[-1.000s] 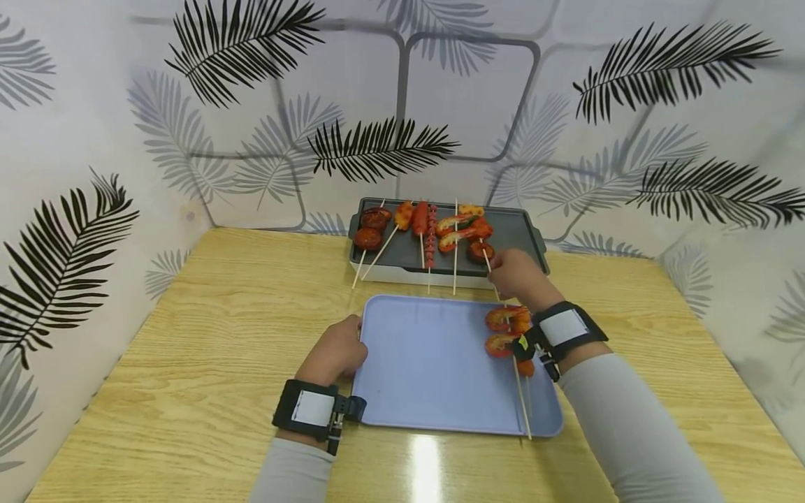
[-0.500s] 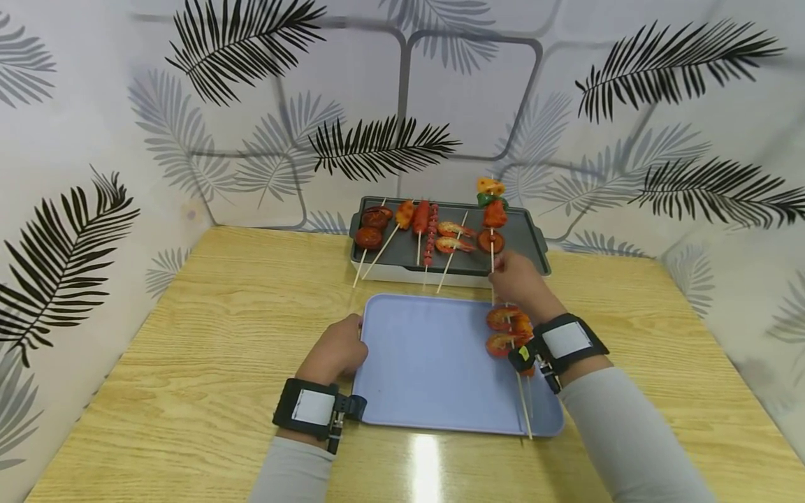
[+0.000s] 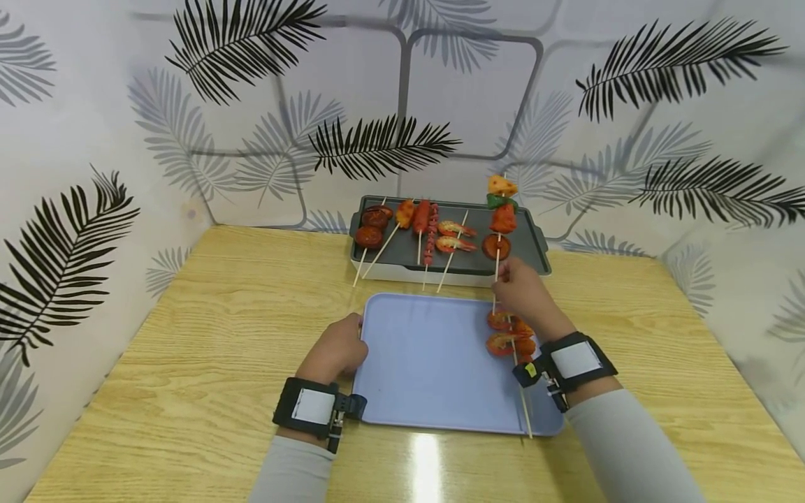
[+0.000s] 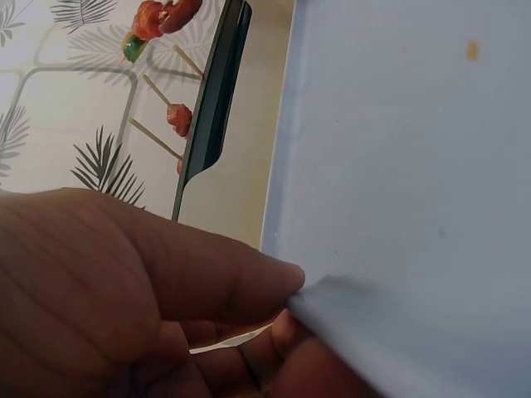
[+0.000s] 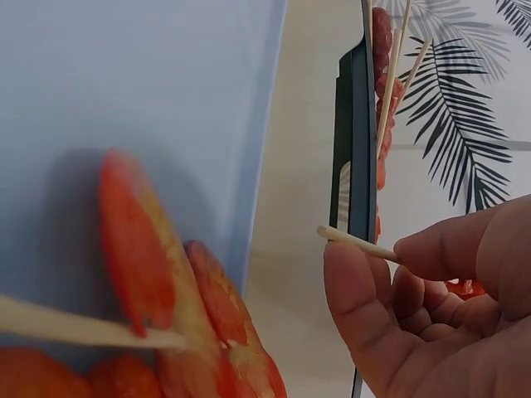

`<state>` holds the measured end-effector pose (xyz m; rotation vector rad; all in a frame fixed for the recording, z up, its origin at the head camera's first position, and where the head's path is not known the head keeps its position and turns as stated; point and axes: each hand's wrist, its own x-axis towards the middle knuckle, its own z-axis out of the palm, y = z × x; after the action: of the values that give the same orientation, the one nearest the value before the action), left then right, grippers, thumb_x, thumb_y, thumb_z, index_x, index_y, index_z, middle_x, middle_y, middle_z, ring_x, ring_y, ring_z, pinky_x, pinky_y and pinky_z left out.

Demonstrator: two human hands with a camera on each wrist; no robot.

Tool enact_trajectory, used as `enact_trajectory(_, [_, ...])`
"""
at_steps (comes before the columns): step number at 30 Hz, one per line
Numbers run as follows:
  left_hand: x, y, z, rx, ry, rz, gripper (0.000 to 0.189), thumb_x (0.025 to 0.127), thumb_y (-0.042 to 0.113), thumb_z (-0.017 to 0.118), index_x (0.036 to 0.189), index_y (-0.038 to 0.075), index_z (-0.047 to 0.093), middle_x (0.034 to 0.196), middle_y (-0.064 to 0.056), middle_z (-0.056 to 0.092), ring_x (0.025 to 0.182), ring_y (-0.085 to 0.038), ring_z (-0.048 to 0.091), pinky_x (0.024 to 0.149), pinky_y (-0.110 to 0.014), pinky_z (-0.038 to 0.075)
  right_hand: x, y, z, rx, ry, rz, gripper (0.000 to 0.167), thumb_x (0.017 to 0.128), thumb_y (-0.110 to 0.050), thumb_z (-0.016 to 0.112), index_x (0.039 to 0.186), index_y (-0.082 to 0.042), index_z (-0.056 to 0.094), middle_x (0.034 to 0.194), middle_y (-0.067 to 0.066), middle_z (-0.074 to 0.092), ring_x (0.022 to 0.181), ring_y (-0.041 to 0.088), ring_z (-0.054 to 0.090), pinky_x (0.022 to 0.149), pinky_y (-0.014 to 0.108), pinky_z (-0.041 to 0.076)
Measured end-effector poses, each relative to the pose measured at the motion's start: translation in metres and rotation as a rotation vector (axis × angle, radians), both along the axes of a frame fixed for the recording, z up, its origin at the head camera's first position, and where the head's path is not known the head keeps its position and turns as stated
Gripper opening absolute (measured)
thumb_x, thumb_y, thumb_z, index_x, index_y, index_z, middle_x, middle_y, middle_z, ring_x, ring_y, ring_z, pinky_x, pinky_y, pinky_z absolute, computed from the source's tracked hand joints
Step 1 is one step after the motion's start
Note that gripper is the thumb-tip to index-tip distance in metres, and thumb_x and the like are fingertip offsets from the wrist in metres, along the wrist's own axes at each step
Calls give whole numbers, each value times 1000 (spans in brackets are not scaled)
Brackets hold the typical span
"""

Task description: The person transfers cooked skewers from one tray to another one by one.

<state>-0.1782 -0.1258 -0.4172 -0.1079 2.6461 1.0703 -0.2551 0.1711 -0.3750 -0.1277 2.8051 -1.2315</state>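
Observation:
My right hand [image 3: 522, 293] pinches the stick of a mixed skewer [image 3: 502, 218], which carries yellow, green and red pieces and a round brown slice. The skewer is held over the right part of the dark grill pan [image 3: 528, 244]. In the right wrist view the stick's blunt end [image 5: 353, 240] pokes out between thumb and finger. My left hand [image 3: 336, 349] grips the left rim of the pale blue tray [image 3: 434, 377], thumb on top in the left wrist view. Shrimp skewers [image 3: 503, 344] lie at the tray's right side, partly under my right forearm.
On the pan lie a skewer of round brown slices [image 3: 368, 238], an orange-topped skewer [image 3: 405, 212], a red sausage skewer [image 3: 421, 216], a thin pink skewer [image 3: 430, 234] and a shrimp skewer [image 3: 454, 244]. Their sticks overhang its front edge. A leaf-patterned wall [image 3: 352, 91] stands behind the wooden table [image 3: 207, 335].
The mixed skewer, lying against the shrimp skewer on the pan, has been raised and moved right by my right hand. The shrimp skewer's stick now slants. My left hand stays at the tray.

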Motion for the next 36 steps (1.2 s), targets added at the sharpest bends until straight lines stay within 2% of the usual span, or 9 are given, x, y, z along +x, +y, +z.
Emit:
enact_trajectory(10, [0,0,1,-13,-13,-4,53,87,-6,51,140,-8,45,117,-24,63,78,-26,60,54,-31,43,13,3,-1,-2,51,20,12,93,-4,50,104,2,48,87,15,56,58,21,56,49,30,44])
enact_trajectory(19, [-2,-1,-1,-15,-4,-8,54,87,-5,51,140,-7,45,114,-23,64,77,-25,61,55,-31,45,22,3,-5,2,72,24,11,94,-3,52,103,1,49,90,15,55,63,20,57,53,29,48])
enact_trajectory(27, [-2,-3,-2,-11,-8,-11,54,88,-5,50,141,-7,45,116,-23,63,77,-25,60,55,-31,45,31,2,-7,-23,5,7,14,95,-3,55,106,2,49,92,16,55,69,23,62,60,33,55])
enact_trajectory(31, [-1,-1,-3,-8,-22,-4,54,88,-5,50,141,-7,44,119,-24,62,77,-25,61,56,-31,45,36,5,-9,-9,-6,12,13,95,-5,56,104,0,49,92,16,60,73,22,62,61,32,53])
enact_trajectory(36, [-2,-1,-2,0,-25,3,53,89,-5,50,141,-6,45,116,-23,63,76,-25,60,55,-31,45,42,7,-12,22,22,32,14,93,-4,58,102,-1,49,87,14,60,69,21,57,56,32,48])
